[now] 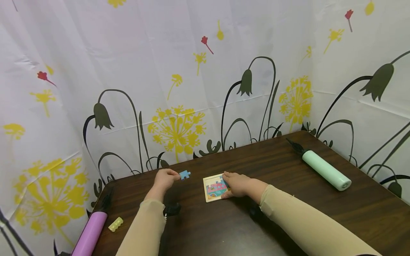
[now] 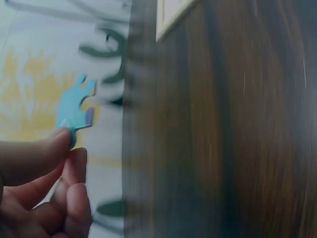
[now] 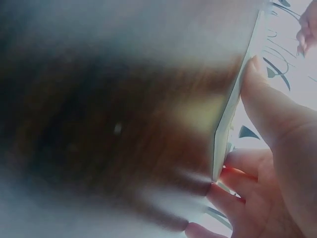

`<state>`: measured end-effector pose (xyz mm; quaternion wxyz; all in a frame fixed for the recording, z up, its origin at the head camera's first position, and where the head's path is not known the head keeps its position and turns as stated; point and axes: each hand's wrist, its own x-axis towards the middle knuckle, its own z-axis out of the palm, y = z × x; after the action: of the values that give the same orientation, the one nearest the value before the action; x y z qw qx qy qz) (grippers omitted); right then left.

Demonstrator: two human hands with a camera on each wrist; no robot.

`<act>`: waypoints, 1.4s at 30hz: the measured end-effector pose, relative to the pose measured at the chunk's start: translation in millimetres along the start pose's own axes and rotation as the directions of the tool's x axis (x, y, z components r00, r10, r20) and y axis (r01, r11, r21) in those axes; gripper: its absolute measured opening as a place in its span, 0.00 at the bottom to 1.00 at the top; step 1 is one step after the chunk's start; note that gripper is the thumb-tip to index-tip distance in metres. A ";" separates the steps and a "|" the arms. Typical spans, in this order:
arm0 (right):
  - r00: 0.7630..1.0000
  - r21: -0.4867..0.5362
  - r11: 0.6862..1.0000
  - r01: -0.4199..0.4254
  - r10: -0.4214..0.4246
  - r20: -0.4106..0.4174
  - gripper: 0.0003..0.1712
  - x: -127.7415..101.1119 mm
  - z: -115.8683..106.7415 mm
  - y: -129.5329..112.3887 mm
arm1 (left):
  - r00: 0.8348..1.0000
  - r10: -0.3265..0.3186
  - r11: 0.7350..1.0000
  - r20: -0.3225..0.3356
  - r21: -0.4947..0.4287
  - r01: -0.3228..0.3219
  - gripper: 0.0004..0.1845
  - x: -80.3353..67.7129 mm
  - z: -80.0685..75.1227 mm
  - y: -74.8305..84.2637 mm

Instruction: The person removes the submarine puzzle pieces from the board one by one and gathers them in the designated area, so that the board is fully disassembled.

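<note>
- Puzzle piece (image 1: 184, 174), blue, is pinched in left hand (image 1: 164, 179), lifted off the table (image 1: 288, 199).
- Right hand (image 1: 238, 185) grips puzzle board (image 1: 214, 188), likely steadying it.

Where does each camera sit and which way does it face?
Head: above the table, looking forward and down at the puzzle board and curtain; both sleeved arms and hands show.
Left wrist: beside the left hand, along the table; fingers pinch a blue piece.
Right wrist: low by the right hand, facing the board's edge; fingers show.
Head and left wrist share the blue piece; all show the board.
</note>
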<state>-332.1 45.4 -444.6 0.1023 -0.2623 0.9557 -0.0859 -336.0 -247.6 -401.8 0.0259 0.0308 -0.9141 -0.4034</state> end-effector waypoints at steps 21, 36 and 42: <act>1.000 0.027 1.000 0.000 0.000 0.011 0.53 -3.3 -5.1 -3.5 | 0.970 -0.193 0.965 0.150 0.210 0.160 0.06 -11.2 -33.3 -46.6; 1.000 0.015 1.000 -0.015 0.014 0.015 0.54 -2.2 -4.2 -2.8 | 0.990 -0.137 0.920 0.020 0.374 0.119 0.06 -12.0 -9.8 -16.0; 1.000 0.013 1.000 -0.016 0.016 0.010 0.54 -0.6 -2.4 -1.7 | 0.998 -0.050 0.953 0.031 0.302 0.039 0.04 -8.0 19.6 24.1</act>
<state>-331.3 44.5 -441.8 0.1093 -0.2546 0.9566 -0.0899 -330.3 -216.4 -397.4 -0.0056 0.0473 -0.9643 -0.2605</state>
